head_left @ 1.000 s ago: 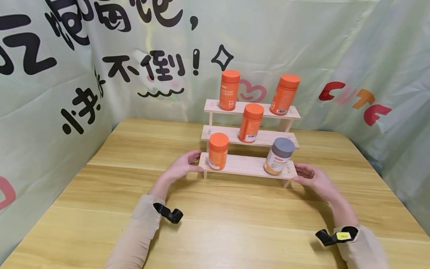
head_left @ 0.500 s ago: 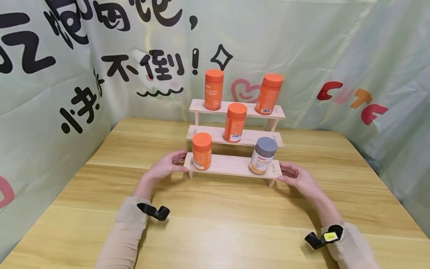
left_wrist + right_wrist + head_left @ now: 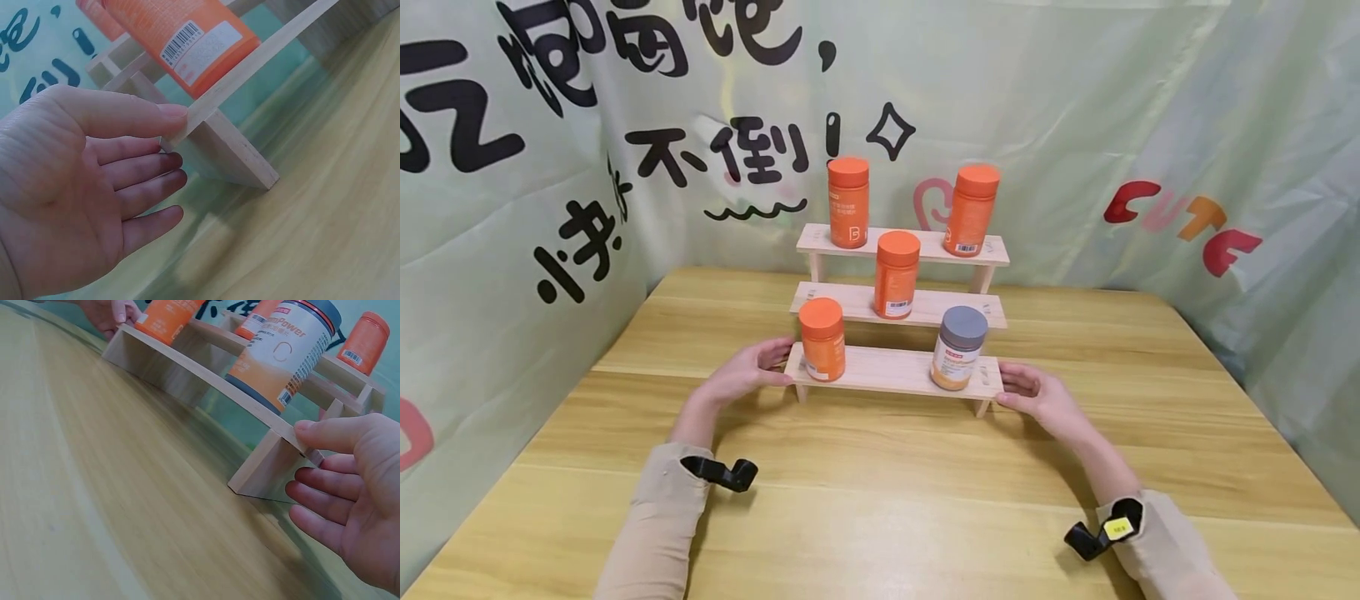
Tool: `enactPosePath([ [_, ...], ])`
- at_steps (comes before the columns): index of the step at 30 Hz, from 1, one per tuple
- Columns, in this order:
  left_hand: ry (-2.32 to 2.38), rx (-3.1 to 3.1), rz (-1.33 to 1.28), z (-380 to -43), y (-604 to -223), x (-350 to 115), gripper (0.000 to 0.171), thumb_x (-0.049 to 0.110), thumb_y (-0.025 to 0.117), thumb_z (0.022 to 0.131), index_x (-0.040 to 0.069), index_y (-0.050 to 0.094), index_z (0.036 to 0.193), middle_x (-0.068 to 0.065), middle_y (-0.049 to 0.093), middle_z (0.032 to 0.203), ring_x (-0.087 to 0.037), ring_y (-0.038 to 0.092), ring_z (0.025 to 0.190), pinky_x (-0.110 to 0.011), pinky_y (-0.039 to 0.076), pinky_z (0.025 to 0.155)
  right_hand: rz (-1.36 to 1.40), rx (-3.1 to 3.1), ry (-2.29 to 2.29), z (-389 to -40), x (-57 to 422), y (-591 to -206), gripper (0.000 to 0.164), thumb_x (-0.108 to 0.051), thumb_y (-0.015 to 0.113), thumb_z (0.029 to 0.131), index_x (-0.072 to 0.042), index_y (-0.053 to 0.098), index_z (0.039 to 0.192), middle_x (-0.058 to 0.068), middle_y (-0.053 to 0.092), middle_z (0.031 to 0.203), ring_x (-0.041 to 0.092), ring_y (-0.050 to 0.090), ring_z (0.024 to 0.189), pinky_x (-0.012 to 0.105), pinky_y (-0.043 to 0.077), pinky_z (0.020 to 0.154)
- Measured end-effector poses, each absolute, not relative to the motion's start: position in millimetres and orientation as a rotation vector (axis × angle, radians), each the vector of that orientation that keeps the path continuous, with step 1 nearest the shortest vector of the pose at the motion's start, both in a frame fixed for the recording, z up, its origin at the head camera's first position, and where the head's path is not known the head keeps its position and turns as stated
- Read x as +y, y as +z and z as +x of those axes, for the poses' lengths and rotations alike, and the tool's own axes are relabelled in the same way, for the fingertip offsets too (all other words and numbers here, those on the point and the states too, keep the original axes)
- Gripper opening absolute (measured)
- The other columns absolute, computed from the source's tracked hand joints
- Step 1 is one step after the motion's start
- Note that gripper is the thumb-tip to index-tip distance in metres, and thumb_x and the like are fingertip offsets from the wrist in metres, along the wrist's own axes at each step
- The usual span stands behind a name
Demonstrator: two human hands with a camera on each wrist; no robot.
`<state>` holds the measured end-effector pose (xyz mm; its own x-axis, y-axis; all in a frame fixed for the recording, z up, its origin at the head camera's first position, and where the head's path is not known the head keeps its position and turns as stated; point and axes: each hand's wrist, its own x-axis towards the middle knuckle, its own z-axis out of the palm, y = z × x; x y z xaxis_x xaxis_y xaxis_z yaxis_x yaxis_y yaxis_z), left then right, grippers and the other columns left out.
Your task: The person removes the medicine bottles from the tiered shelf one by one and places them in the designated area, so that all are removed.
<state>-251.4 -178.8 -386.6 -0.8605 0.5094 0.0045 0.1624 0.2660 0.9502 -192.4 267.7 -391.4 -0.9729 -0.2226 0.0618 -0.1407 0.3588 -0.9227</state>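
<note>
A three-tier wooden display shelf (image 3: pixel 887 369) stands on the table. My left hand (image 3: pixel 743 372) grips the left end of its lowest board, thumb along the front edge and index finger at the corner. The right end of that board is held likewise by my right hand (image 3: pixel 1047 402); the other fingers hang loosely in both wrist views. On the lowest board are an orange bottle (image 3: pixel 823 350) at left and a grey-lidded jar (image 3: pixel 957 354) at right. One orange bottle (image 3: pixel 896 279) occupies the middle board. Two more, a left bottle (image 3: pixel 848 208) and a right bottle (image 3: pixel 972 215), top the highest board.
The wooden tabletop (image 3: pixel 880 500) extends around the shelf on all sides. Behind it hangs a pale printed curtain (image 3: pixel 1045 100), which also borders the table at left and right. Black wrist cameras sit on both sleeves.
The shelf has slid left across the table, carrying all its bottles and the jar, which stay upright. Both hands moved left with it, keeping their places at the board's ends.
</note>
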Motion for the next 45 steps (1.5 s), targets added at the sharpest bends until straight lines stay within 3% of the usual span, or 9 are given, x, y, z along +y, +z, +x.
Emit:
enactPosePath([
  [9, 1.656, 2.247, 0.612, -251.5, -391.6, -192.0, 0.074, 0.003, 0.064, 0.083, -0.015, 0.02, 0.14, -0.032, 0.024, 0.144, -0.044, 0.025, 0.132, -0.051, 0.022, 0.108, -0.38, 2.5, -1.72, -194.6, 252.8, -393.8, 0.055, -0.003, 0.065, 0.084, 0.016, 0.04, 0.13, 0.033, 0.05, 0.124, 0.019, 0.058, 0.103, 0.017, 0.047, 0.083],
  [14, 1.675, 2.247, 0.599, -252.5, -392.8, -196.8, 0.076, 0.003, 0.064, 0.082, -0.014, 0.019, 0.14, -0.031, 0.023, 0.145, -0.043, 0.025, 0.132, -0.05, 0.021, 0.108, -0.374, 2.493, -1.726, -195.3, 247.6, -394.5, 0.055, -0.003, 0.064, 0.085, 0.016, 0.039, 0.13, 0.033, 0.049, 0.125, 0.03, 0.056, 0.108, 0.017, 0.047, 0.084],
  [23, 1.686, 2.242, 0.602, -252.6, -389.6, -196.4, 0.077, 0.002, 0.065, 0.082, -0.014, 0.018, 0.141, -0.03, 0.02, 0.146, -0.043, 0.023, 0.133, -0.05, 0.019, 0.109, -0.382, 2.505, -1.71, -196.2, 248.1, -392.5, 0.056, -0.007, 0.064, 0.086, 0.014, 0.039, 0.131, 0.032, 0.049, 0.126, 0.035, 0.053, 0.111, 0.016, 0.046, 0.084],
  [31, 1.704, 2.233, 0.609, -252.4, -393.1, -197.0, 0.077, 0.001, 0.065, 0.082, -0.014, 0.018, 0.141, -0.031, 0.021, 0.146, -0.043, 0.023, 0.133, -0.05, 0.019, 0.109, -0.374, 2.574, -1.684, -202.4, 263.0, -372.2, 0.056, -0.012, 0.058, 0.091, 0.012, 0.034, 0.135, 0.03, 0.048, 0.128, 0.007, 0.057, 0.103, 0.014, 0.045, 0.085],
  [38, 1.71, 2.232, 0.592, -252.2, -393.8, -198.0, 0.077, 0.002, 0.065, 0.082, -0.014, 0.018, 0.141, -0.03, 0.02, 0.146, -0.042, 0.022, 0.133, -0.05, 0.018, 0.109, -0.354, 2.662, -1.682, -212.4, 278.7, -335.0, 0.059, -0.021, 0.054, 0.095, 0.009, 0.03, 0.139, 0.032, 0.044, 0.13, -0.004, 0.056, 0.097, 0.014, 0.047, 0.083],
  [41, 1.705, 2.234, 0.604, -252.5, -394.1, -198.3, 0.077, 0.003, 0.065, 0.082, -0.013, 0.018, 0.141, -0.03, 0.02, 0.146, -0.043, 0.023, 0.133, -0.05, 0.019, 0.109, -0.352, 2.689, -1.694, -219.0, 282.4, -319.1, 0.061, -0.024, 0.054, 0.095, 0.008, 0.029, 0.14, 0.022, 0.051, 0.127, -0.006, 0.055, 0.096, 0.014, 0.047, 0.082],
  [45, 1.703, 2.235, 0.593, -252.8, -394.9, -198.9, 0.076, 0.004, 0.065, 0.083, -0.012, 0.02, 0.142, -0.029, 0.021, 0.146, -0.042, 0.023, 0.133, -0.049, 0.019, 0.109, -0.347, 2.691, -1.733, -229.1, 285.3, -297.8, 0.063, -0.026, 0.055, 0.094, 0.007, 0.029, 0.141, 0.0, 0.056, 0.117, -0.003, 0.055, 0.099, 0.014, 0.047, 0.082],
])
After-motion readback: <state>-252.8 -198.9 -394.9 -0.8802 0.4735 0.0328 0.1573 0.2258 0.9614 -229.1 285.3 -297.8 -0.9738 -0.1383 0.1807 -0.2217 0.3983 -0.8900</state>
